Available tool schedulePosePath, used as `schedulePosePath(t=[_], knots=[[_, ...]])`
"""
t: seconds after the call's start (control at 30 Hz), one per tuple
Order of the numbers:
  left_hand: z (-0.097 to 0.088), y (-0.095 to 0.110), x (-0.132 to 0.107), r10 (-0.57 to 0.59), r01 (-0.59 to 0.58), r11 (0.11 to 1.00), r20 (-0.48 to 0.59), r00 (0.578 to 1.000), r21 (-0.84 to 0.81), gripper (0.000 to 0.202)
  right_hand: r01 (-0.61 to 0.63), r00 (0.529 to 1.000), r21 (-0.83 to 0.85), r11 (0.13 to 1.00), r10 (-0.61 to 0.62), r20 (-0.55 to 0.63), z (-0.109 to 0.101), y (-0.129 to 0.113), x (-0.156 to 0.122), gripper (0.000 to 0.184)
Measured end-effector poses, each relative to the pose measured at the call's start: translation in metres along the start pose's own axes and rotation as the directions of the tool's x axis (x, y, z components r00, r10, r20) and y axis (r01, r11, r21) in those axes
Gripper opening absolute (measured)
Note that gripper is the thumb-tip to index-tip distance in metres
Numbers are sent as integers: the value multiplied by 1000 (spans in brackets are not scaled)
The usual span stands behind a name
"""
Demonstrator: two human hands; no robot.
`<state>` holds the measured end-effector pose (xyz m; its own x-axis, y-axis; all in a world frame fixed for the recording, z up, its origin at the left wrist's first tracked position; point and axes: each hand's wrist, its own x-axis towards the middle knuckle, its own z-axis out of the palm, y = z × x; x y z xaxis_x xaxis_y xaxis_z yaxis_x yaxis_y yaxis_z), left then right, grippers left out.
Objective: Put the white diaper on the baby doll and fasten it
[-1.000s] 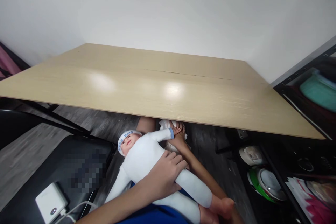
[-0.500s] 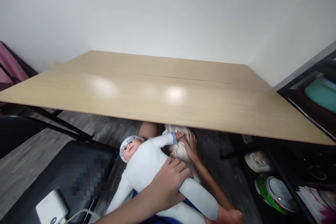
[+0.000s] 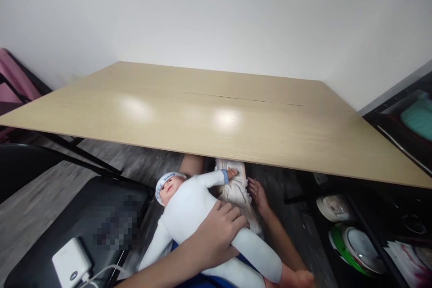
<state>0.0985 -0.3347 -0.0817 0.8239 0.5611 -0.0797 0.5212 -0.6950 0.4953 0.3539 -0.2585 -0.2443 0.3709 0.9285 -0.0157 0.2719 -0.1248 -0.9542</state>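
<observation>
A baby doll (image 3: 189,207) in a white suit and a white cap with blue letters lies across my lap, head to the left, just below the table's front edge. My left hand (image 3: 216,234) presses on its belly and hip, fingers curled around the body. A crumpled white cloth (image 3: 238,189), like a diaper, lies beside the doll's raised arm with the blue cuff. My right hand (image 3: 258,191) rests just right of that cloth, fingers stretched out and holding nothing.
A light wooden table (image 3: 216,112) spans the view in front of a white wall. On my left, a black chair seat (image 3: 84,225) carries a white power bank (image 3: 70,263) with a cable. A black shelf (image 3: 371,234) on the right holds pots and a green-rimmed cooker (image 3: 354,245).
My right hand has let go of the white cloth and slid to its right. The cloth now lies lower beside the doll. My left hand stays on the doll.
</observation>
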Motion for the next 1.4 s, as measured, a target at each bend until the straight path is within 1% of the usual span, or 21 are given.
schedulePosePath(t=[0.13,0.23,0.27,0.33,0.4,0.47,0.53,0.63,0.73,0.8,0.9,0.97,1.0,1.07,1.1,1.13,1.2,1.23,1.27,1.3,1.4], knots=[[-1,1,-3,16,-15,1000,-26,1000,16,34,36,999,15,999,-36,-11,-20,-34,-7,65],[-3,2,-5,29,-29,999,-23,999,26,32,158,974,-8,987,-155,165,-16,-79,-19,46],[-4,3,-5,30,-30,999,-20,999,27,32,283,917,-57,958,-253,308,-10,-95,-22,40],[-6,4,-6,27,-26,999,-12,1000,19,34,541,735,-134,830,-389,555,7,-125,-26,37],[-7,5,-6,15,-15,1000,4,1000,7,36,707,567,-184,683,-392,724,29,-146,-24,50],[-8,5,-8,-1,1,1000,27,1000,5,36,788,480,-253,561,-303,824,54,-158,-17,56],[-9,4,-10,-15,14,1000,48,999,16,36,826,437,-300,478,-205,875,77,-165,-9,45],[-13,6,-14,-61,59,998,53,997,38,33,849,403,-301,434,-165,900,102,-177,-6,23],[-24,11,-23,-118,117,992,30,993,47,38,874,380,-283,395,-192,905,112,-197,-19,19],[-30,14,-38,-68,68,998,-20,997,5,45,886,370,-269,378,-227,901,109,-213,-31,18],[-23,5,-80,136,-160,982,-214,967,-98,48,865,402,-247,436,-309,862,93,-237,-50,10],[-3,-10,-117,210,-280,953,-423,882,-112,44,812,484,-257,525,-357,799,75,-250,-62,9],[9,-20,-135,202,-298,950,-546,813,-92,42,773,538,-263,577,-378,753,65,-255,-67,13],[29,-39,-163,152,-209,978,-749,645,18,33,691,643,-248,679,-420,640,43,-264,-76,25],[34,-47,-170,99,-107,993,-810,578,46,30,654,685,-225,723,-438,583,32,-268,-79,30],[36,-55,-172,38,4,999,-873,486,45,32,621,719,-199,758,-451,528,22,-273,-81,33],[26,-66,-163,-107,199,979,-937,333,-42,53,565,774,-148,812,-459,437,5,-282,-81,34],[17,-71,-154,-176,255,962,-938,300,-100,66,536,795,-123,835,-450,407,-2,-286,-79,35],[5,-76,-142,-236,277,949,-920,314,-148,79,504,814,-96,859,-435,385,-8,-290,-76,35],[-7,-81,-128,-281,272,944,-888,364,-187,89,467,833,-62,882,-415,366,-12,-294,-72,36],[-46,-97,-89,-374,180,926,-737,563,-332,93,348,886,43,937,-343,312,-18,-298,-55,37]])
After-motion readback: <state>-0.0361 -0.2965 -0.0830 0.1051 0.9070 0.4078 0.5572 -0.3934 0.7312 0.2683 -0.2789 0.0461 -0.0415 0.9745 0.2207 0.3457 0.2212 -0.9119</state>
